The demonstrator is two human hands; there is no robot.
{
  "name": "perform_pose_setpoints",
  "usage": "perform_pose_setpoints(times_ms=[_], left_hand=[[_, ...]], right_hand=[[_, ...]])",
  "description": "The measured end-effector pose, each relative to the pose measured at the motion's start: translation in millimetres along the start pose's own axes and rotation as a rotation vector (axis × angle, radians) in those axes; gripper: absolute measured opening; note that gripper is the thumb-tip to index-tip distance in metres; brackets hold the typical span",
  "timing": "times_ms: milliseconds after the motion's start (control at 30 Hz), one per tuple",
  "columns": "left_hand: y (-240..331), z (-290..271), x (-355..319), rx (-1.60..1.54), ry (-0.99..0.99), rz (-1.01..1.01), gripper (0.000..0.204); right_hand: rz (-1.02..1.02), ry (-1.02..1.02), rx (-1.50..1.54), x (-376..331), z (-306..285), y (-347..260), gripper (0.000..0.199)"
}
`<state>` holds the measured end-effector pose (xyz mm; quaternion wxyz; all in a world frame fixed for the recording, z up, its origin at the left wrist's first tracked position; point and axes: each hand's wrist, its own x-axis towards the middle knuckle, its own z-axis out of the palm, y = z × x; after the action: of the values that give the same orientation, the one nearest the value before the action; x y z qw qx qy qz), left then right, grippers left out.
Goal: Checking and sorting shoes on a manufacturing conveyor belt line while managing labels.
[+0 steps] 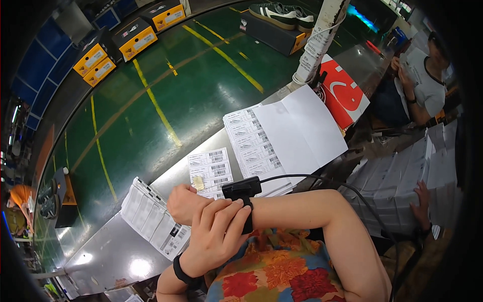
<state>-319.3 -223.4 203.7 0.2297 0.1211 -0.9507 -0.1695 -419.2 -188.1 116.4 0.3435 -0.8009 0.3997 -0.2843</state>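
My right arm crosses in front of my body. My right hand (186,203) is curled into a loose fist beside a sheet of barcode labels (211,163) with a scrap of yellowish tape (198,182) on it. Around the right wrist sits a black strap carrying a small black device (242,187) with a cable. My left hand (215,236) lies over that wrist, its bent fingers gripping the strap; a black band (184,270) circles the left wrist. A stack of printed label sheets (246,133) lies beyond, partly under blank white paper (302,128).
Folded label bundles (151,216) lie at the left on the metal ledge (100,246). Past it runs a green surface (166,95) bearing shoe boxes (133,43) and shoes (279,15). A white post (319,45) stands beside a red box (342,93). Another person (420,80) is at the right.
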Motion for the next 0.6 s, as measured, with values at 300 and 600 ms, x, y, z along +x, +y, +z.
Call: perform_pose_setpoints(times_ms=[300,600], left_hand=[[-4.4,3.8,14.6,-0.072,-0.077,0.036,0.055],[-14.8,-9.4,5.2,-0.404,0.005,-0.084,0.062]], right_hand=[[0.120,-0.068,-0.418,51.8,-26.0,12.5,0.023],[0.073,0.225,-0.588,-26.1,-52.1,20.4,0.009]])
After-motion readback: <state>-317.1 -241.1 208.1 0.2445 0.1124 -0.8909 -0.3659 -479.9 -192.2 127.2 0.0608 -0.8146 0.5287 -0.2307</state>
